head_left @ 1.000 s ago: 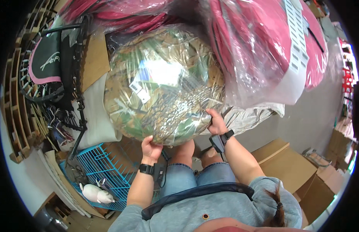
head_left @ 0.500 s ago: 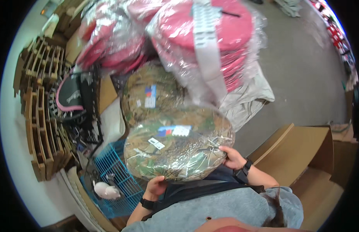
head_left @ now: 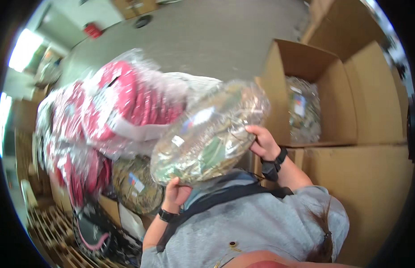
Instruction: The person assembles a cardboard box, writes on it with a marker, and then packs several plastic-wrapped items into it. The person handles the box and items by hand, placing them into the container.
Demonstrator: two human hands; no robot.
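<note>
A camouflage-patterned, rounded flat package [head_left: 203,134] in clear plastic is held up before me, tilted with its right end higher. It carries a small white label and a blue, red and white one. My left hand [head_left: 176,193] grips its near lower edge, thumb on top. At its right edge my right hand [head_left: 263,142] pinches the plastic, thumb on top; the other fingers are largely hidden underneath. A second camouflage package [head_left: 138,185] lies to the left, partly covered by the held one. Another camouflage package [head_left: 304,109] sits inside an open cardboard box [head_left: 346,102] to my right.
Pink round items [head_left: 127,98] wrapped in clear plastic are piled at the left. Wooden pallets [head_left: 46,230] and a black item with pink trim [head_left: 92,232] are at the lower left. A large cardboard surface [head_left: 359,192] stands beside my right arm. Grey floor [head_left: 216,35] stretches beyond.
My view has swung right, bringing the open box with a camouflage package into sight. The held package has turned, its right end now raised. Both hands keep their grip.
</note>
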